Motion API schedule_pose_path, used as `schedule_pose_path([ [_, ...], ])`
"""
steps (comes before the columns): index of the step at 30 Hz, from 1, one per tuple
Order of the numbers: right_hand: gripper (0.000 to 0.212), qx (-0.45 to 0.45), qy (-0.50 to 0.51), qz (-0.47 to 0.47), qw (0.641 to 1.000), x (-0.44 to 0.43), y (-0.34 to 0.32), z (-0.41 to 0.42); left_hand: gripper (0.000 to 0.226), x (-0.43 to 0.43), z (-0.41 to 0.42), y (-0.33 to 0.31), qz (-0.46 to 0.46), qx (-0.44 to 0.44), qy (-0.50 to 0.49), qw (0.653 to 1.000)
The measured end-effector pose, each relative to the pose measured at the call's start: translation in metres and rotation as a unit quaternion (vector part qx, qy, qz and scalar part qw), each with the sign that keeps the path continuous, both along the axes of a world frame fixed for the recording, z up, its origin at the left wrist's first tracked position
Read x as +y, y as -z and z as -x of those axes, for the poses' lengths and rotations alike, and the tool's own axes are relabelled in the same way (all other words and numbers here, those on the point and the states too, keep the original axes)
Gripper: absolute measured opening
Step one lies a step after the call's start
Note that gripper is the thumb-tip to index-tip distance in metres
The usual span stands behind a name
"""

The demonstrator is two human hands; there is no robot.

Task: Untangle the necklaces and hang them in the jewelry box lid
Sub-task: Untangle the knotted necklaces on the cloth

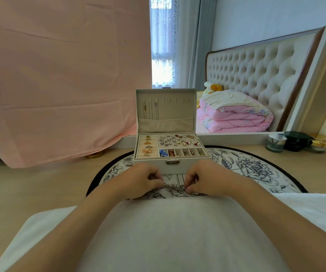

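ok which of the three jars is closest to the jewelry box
The clear glass jar with the silver lid, leftmost of three; the black jar and gold jar stand further right.

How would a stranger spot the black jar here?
Find the open jewelry box on the flowered mat. Far right of it stand three jars. The black jar is the middle one, between a clear jar and a gold jar.

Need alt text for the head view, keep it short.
The left hand and right hand pinch a tangled chain over a floral mat, just in front of an open jewelry box. A few necklaces already hang in its upright lid.
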State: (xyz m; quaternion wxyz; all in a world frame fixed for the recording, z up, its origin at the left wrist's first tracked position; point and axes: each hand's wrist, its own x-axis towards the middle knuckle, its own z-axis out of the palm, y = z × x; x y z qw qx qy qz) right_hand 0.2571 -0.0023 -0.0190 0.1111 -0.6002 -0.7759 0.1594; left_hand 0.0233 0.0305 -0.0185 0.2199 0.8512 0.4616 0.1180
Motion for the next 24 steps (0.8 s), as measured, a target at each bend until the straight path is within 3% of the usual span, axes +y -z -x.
schedule_pose_path([
  [3,0.010,0.000,-0.009,0.014,1.000,-0.001,-0.004,0.002,0.006,-0.003,0.000,-0.004,0.011,0.071,0.028,0.997],
  [7,0.019,-0.039,-0.013,-0.032,0.999,0.000,0.003,0.011,0.013,-0.006,-0.007,-0.003,-0.022,0.097,0.026,0.995],
  [16,0.010,-0.113,-0.042,-0.063,0.991,-0.003,0.007,0.012,0.016,-0.007,-0.016,0.011,-0.082,0.036,0.026,0.996],
  [18,0.013,-0.038,-0.025,-0.051,0.998,-0.004,0.007,0.012,0.019,-0.009,-0.019,0.015,-0.076,-0.004,0.028,0.997],
  [20,0.018,0.092,0.009,-0.031,0.995,-0.003,0.003,0.012,0.020,-0.011,-0.021,0.017,-0.045,-0.070,0.008,0.997],
  [24,0.021,0.295,0.039,0.008,0.955,-0.002,-0.004,0.017,0.006,-0.011,-0.025,0.019,0.067,-0.237,-0.031,0.969],
])
